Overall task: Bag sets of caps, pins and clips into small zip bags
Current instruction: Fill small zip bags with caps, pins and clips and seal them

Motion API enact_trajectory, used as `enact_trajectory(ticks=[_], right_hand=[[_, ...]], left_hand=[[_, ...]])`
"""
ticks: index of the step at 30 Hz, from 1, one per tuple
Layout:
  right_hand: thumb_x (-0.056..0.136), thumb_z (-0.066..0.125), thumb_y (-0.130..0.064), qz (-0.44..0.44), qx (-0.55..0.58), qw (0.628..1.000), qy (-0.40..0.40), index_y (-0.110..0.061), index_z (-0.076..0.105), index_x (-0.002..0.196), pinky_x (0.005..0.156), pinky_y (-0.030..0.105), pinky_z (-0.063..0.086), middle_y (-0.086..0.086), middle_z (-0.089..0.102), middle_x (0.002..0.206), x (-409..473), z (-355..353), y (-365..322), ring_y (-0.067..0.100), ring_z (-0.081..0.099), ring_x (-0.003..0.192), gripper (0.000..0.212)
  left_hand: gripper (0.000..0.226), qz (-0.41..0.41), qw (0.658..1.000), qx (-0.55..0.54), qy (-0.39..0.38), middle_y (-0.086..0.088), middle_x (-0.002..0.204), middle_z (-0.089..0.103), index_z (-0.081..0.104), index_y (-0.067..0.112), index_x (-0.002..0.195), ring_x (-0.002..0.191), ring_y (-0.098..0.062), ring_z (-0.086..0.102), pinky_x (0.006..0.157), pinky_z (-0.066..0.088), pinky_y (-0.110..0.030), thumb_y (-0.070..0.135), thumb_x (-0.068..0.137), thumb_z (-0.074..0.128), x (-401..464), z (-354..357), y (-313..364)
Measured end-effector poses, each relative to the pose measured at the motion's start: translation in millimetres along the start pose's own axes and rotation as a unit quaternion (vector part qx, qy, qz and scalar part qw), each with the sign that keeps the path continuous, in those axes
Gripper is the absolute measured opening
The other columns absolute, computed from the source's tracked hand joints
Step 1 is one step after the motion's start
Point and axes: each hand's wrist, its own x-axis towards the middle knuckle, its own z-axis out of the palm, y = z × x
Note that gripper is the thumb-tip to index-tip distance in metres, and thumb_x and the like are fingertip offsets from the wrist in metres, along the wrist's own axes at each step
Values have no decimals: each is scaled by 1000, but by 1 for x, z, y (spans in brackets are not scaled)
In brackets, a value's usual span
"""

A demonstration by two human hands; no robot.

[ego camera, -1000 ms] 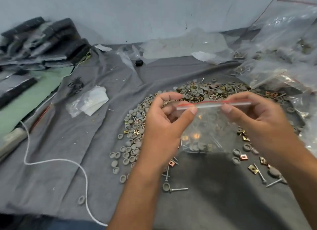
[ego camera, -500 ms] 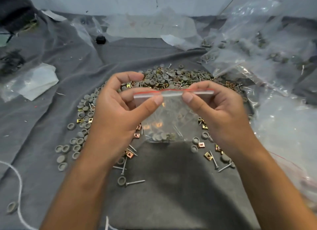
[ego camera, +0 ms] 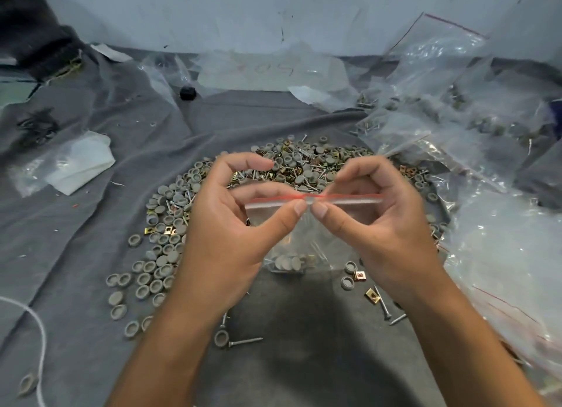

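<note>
Right, we see the left hand (ego camera: 225, 239) and right hand (ego camera: 386, 233) both pinching the zip bag (ego camera: 299, 248) along its red-lined seal, thumbs almost meeting, above the pile of caps, pins and clips (ego camera: 292, 166) on grey cloth (ego camera: 91, 224).

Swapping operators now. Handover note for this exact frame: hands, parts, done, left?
Left hand and right hand both pinch the zip strip of one small bag, thumbs meeting mid-strip.
Bag holds grey caps and some pins at its bottom, held above the grey cloth.
Loose pile lies behind; filled bags far right.
Done: bag loaded.
Left: finish the seal, set it aside, fill more.
</note>
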Motion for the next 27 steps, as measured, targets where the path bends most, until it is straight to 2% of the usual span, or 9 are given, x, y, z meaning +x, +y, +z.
enact_trajectory(ticks=[8, 12, 15, 18, 21, 22, 24, 25, 27], right_hand=[[74, 88, -36, 31, 1, 999, -14, -34, 69, 105, 75, 21, 57, 0, 79, 92, 0, -2, -7, 16, 76, 88, 36], [68, 89, -24, 49, 48, 998, 7, -36, 74, 99, 67, 16, 56, 1, 78, 82, 3, -8, -10, 8, 75, 75, 37], [70, 85, -25, 78, 57, 994, -43, -36, 75, 107, 65, 14, 52, 2, 78, 84, 3, -18, -17, 9, 71, 73, 40], [79, 83, -34, 109, 21, 990, -84, -35, 72, 119, 64, 24, 46, 1, 78, 89, 3, -29, -20, 23, 62, 73, 42], [87, 76, -39, 122, 1, 987, -104, -35, 69, 126, 62, 36, 37, 0, 79, 93, 2, -36, -21, 40, 58, 66, 39], [89, 74, -38, 125, -1, 986, -110, -35, 68, 127, 67, 33, 38, 1, 79, 95, 2, -37, -22, 41, 62, 72, 38], [90, 70, -32, 128, -15, 985, -118, -34, 67, 127, 81, 25, 50, 1, 79, 101, 2, -37, -25, 27, 73, 91, 37], [90, 69, -31, 128, -37, 984, -122, -35, 67, 126, 85, 29, 52, -1, 79, 104, 3, -37, -27, 29, 73, 95, 36], [87, 71, -34, 111, -114, 979, -127, -42, 66, 123, 81, 45, 56, -8, 78, 104, 4, -35, -32, 34, 72, 96, 37]], left_hand=[[42, -10, 1000, 7, -1, -7, 92, 78, 56, 28, 100, 86, -26, 76, 71, 59, -29, 28, 72, 87, 2, -6, -1], [37, -40, 998, -18, -42, -7, 96, 78, 65, 26, 115, 92, -19, 75, 74, 57, -19, 16, 81, 75, 3, -10, 5], [43, -56, 994, 17, -89, -6, 95, 78, 63, 25, 125, 97, -18, 74, 80, 55, -18, 16, 83, 68, 2, -17, 9], [42, -62, 990, 37, -122, -6, 95, 78, 62, 24, 127, 102, -13, 72, 84, 53, -16, 16, 86, 64, 2, -23, 12], [38, -65, 985, 61, -145, -4, 103, 77, 67, 28, 127, 106, -16, 71, 91, 53, -36, 25, 90, 64, 1, -29, 12], [40, -66, 985, 64, -149, -4, 105, 77, 65, 33, 128, 107, -16, 70, 92, 52, -38, 29, 88, 64, 2, -29, 11], [39, -63, 986, 48, -148, -5, 106, 76, 65, 36, 127, 108, -16, 70, 89, 55, -32, 27, 89, 64, 3, -29, 10], [37, -59, 988, 39, -138, -6, 106, 76, 66, 36, 125, 107, -17, 71, 85, 57, -26, 23, 91, 65, 3, -27, 8], [34, -45, 993, 36, -104, -6, 104, 77, 69, 35, 119, 102, -18, 73, 79, 56, -20, 19, 89, 64, 5, -23, 4]])
